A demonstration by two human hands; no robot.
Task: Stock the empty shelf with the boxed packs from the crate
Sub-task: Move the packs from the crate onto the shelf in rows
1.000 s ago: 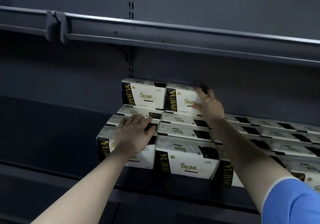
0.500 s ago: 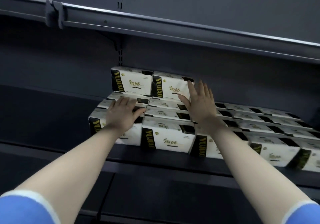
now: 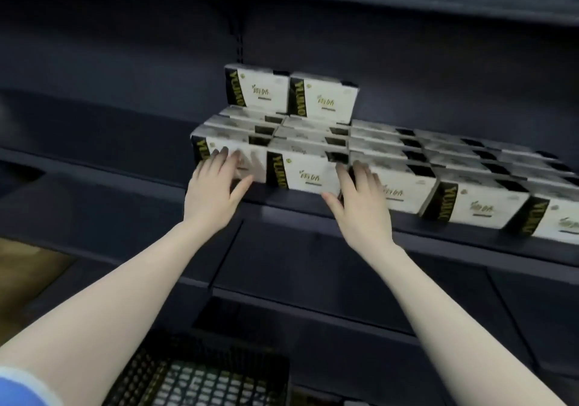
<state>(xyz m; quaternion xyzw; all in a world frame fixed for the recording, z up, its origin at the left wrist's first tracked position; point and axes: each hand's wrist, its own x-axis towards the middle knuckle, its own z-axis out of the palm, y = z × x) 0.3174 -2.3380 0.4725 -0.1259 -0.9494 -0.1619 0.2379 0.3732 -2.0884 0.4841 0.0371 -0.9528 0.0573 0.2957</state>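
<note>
On the shelf point(image 3: 313, 214), 2 open hands against front packs point(image 3: 302, 170)

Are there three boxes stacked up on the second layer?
No, only two boxes stand on top of the bottom layer, side by side at the back.

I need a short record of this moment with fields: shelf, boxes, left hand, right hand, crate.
shelf: dark shelf, partly stocked, its left part bare
boxes: white and black boxed packs in rows; two upper packs stand on top at the back
left hand: left hand, fingers straight against the leftmost front pack
right hand: right hand, fingers straight at the joint between two front packs
crate: black mesh crate below; contents unclear
</note>
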